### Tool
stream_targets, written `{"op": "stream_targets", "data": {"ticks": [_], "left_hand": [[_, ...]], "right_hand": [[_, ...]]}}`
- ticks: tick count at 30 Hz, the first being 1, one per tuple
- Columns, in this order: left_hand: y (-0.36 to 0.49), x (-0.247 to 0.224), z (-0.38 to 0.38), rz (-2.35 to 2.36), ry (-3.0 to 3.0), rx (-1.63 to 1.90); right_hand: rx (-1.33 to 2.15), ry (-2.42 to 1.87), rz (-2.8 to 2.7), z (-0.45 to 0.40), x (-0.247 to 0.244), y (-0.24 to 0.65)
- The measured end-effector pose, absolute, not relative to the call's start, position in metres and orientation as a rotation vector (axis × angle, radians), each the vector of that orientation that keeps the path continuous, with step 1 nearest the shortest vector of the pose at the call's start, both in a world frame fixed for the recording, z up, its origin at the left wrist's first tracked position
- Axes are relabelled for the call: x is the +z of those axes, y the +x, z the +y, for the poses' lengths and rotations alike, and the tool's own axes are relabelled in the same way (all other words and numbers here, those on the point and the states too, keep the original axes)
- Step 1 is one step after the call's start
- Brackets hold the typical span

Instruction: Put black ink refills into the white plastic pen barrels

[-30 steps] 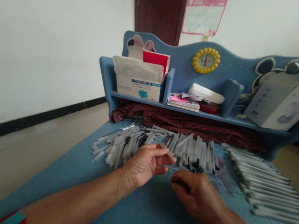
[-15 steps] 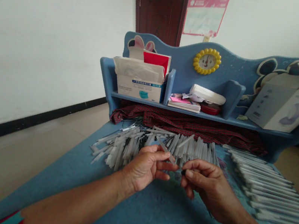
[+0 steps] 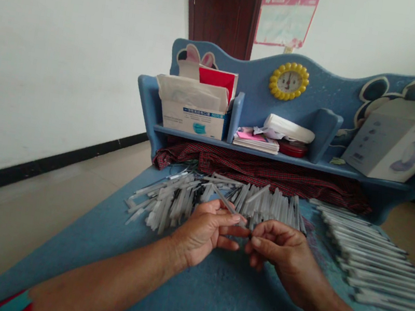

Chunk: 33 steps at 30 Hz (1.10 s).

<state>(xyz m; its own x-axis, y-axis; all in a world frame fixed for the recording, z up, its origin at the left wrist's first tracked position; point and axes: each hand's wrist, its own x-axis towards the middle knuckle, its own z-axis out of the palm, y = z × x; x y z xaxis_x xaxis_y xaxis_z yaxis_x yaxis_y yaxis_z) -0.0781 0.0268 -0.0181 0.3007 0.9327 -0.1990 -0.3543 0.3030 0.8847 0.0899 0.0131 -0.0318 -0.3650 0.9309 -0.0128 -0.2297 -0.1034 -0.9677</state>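
My left hand (image 3: 207, 229) pinches a thin translucent stick (image 3: 224, 199) between thumb and fingers, its far end pointing up and left. My right hand (image 3: 280, 254) has thumb and index finger pressed together on a small dark piece (image 3: 251, 235), mostly covered by the fingertips. The fingertips of both hands meet or nearly meet at that piece. Just beyond the hands, a loose pile of similar translucent sticks (image 3: 172, 202) spreads over the blue table (image 3: 217, 293). Rows of pen-like sticks with dark parts (image 3: 376, 256) lie at the right.
A blue shelf (image 3: 194, 136) stands along the table's back, holding a mask box (image 3: 193, 116), papers (image 3: 255, 143), a red round case (image 3: 292, 149) and a white box (image 3: 399, 141). Red checked cloth (image 3: 260, 172) lies beneath it. A yellow clock (image 3: 289, 81) hangs above.
My right hand has moved slightly left, bringing the dark piece to my left fingertips. The stick in my left hand leans a little further left. The view has shifted slightly.
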Motion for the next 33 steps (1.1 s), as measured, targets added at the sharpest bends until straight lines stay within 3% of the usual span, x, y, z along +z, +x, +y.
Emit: {"op": "stream_targets", "data": {"ticks": [33], "left_hand": [[-0.0692, -0.0168, 0.0175, 0.987, 1.060, 1.066]], "right_hand": [[1.445, -1.006, -1.308, 0.0144, -0.0405, 0.0872]]}}
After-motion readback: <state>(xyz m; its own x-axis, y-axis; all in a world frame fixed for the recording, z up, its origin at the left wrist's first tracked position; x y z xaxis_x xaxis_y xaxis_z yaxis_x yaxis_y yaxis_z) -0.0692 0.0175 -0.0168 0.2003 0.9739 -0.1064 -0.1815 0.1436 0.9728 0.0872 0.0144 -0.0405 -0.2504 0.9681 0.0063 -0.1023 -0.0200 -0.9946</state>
